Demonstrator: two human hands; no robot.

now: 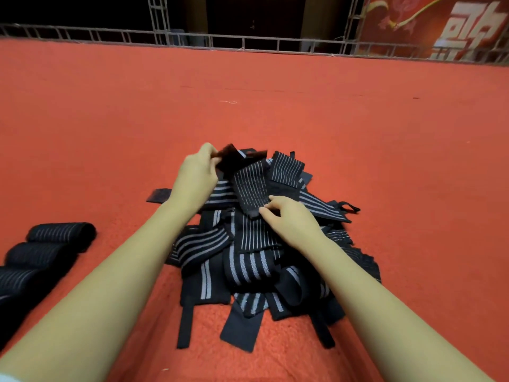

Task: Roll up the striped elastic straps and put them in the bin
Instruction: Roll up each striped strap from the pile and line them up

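A red banner (440, 26) far behind the pile and to its right bears large white characters, cut off by the frame edge and not readable. No brand or label can be made out on the straps.

The pile of striped elastic straps (253, 260) lies on the red carpet (275, 106). They are black bands with thin white-grey lengthwise stripes, tangled and overlapping, some with plain black tabs and loops. One strap (252, 186) is stretched over the pile's far part. The left hand (197, 175) grips its far, blurred dark end, fingers curled round it. The right hand (292, 219) pinches its near end between thumb and fingers.

Well left of the pile, rolled straps (62, 235) lie in a row. A flat black patch (159, 195) lies just beside the pile's left edge. A metal truss rail (248, 42) runs far behind the pile.
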